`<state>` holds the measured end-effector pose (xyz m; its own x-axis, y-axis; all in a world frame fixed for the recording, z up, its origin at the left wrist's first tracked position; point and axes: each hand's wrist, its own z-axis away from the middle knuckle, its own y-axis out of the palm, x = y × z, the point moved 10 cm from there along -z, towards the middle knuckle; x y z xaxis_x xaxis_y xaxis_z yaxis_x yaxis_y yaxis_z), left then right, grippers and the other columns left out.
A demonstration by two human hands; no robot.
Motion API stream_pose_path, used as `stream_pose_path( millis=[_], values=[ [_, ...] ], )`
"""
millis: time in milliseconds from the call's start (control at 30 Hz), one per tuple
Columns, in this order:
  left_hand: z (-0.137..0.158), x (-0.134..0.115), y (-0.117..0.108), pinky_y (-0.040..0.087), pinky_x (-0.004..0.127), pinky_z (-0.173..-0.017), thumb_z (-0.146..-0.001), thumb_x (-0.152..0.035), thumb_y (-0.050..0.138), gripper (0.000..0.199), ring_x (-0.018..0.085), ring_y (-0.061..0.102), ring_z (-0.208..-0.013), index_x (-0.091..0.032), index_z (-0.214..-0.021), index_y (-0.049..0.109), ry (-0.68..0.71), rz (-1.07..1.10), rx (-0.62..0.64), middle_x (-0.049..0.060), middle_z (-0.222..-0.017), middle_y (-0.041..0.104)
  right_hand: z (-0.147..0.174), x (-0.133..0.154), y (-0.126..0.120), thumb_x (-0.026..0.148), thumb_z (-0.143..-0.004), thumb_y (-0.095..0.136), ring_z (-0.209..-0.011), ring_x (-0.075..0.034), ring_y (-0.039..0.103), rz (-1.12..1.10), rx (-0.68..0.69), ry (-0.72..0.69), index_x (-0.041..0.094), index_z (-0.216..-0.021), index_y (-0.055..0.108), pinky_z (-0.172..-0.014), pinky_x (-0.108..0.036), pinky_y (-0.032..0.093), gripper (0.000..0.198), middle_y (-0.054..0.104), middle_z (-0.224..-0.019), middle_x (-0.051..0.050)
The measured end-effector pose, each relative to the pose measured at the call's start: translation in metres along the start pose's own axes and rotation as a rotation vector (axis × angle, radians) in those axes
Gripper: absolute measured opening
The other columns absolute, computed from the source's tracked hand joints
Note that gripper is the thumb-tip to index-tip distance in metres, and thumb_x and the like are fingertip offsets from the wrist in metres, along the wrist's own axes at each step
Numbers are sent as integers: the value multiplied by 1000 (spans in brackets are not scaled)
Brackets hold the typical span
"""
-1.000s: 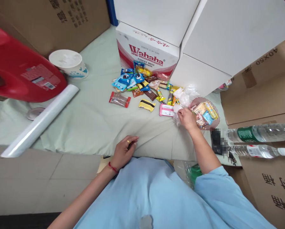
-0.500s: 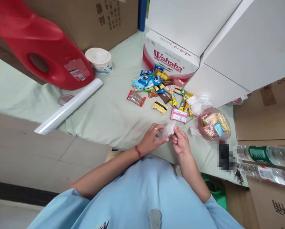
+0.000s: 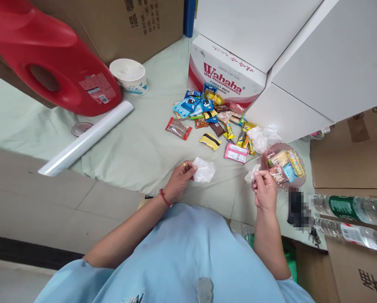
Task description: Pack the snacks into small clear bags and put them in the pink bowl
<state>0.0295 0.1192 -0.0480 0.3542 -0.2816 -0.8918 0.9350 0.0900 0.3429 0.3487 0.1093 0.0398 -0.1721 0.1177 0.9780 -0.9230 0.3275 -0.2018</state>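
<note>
My left hand (image 3: 182, 176) pinches the edge of a crumpled sheet of clear plastic film (image 3: 204, 170) just above the cloth. Off to the right, my right hand (image 3: 265, 189) has its thumb and forefinger pressed together at a small clear plastic scrap (image 3: 249, 174), beside a pink translucent bowl (image 3: 297, 182). The bowl holds several wrapped snacks (image 3: 283, 162). Between and beyond the hands lie a pink-and-white packet (image 3: 235, 153), a yellow packet with a dark stripe (image 3: 210, 142) and a brown packet with red ends (image 3: 178, 128).
Several snack packets (image 3: 196, 105) are heaped against a Wahaba carton (image 3: 226, 71). Crumpled plastic (image 3: 264, 136) lies near the bowl. To the left are a red jug (image 3: 68, 80), a paper cup (image 3: 130, 78) and a white roll (image 3: 87, 139). Plastic bottles (image 3: 349, 206) lie at right.
My hands have moved apart: the left went leftward with the plastic film, which now spreads wider. My right hand let go of the film and moved right to the scrap by the bowl.
</note>
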Motion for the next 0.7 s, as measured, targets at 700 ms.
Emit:
stream_pose_path(
  millis=[700],
  values=[
    [-6, 23, 147, 50, 30, -79, -81, -48, 76, 34, 17, 62, -88, -18, -91, 65, -29, -202, 516, 6, -93, 68, 58, -1, -55, 48, -88, 72, -87, -24, 66, 153, -194, -88, 30, -83, 68, -72, -37, 57, 19, 69, -95, -5]
  ],
)
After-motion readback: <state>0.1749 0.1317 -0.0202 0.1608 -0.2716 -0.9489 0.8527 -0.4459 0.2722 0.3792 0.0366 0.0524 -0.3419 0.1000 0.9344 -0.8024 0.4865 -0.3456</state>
